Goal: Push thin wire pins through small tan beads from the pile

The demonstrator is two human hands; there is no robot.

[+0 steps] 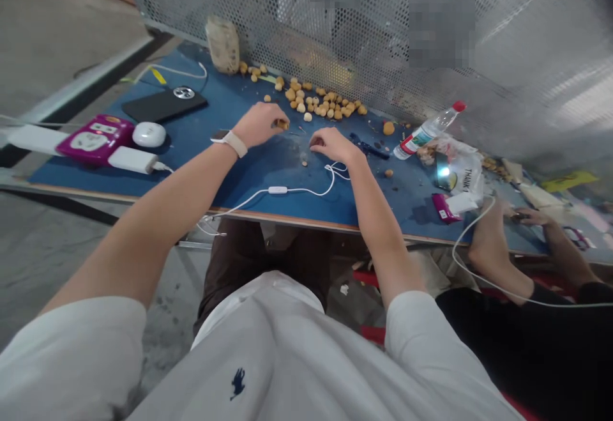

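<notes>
My left hand, with a watch on its wrist, is closed over the blue tabletop. A small tan piece shows at its fingertips. To its right, my right hand hovers low with curled fingers; what they hold, if anything, I cannot make out. Behind both hands lies a spread of small round tan pieces, nut-like in look. A dark-handled tool rests just right of my right hand. A thin white cable with an inline control runs across the table in front of the hands.
On the left are a black phone, a white earbud case and a purple power strip. A plastic bottle and a plastic bag stand right. Perforated metal backs the table. A co-worker's hands work far right.
</notes>
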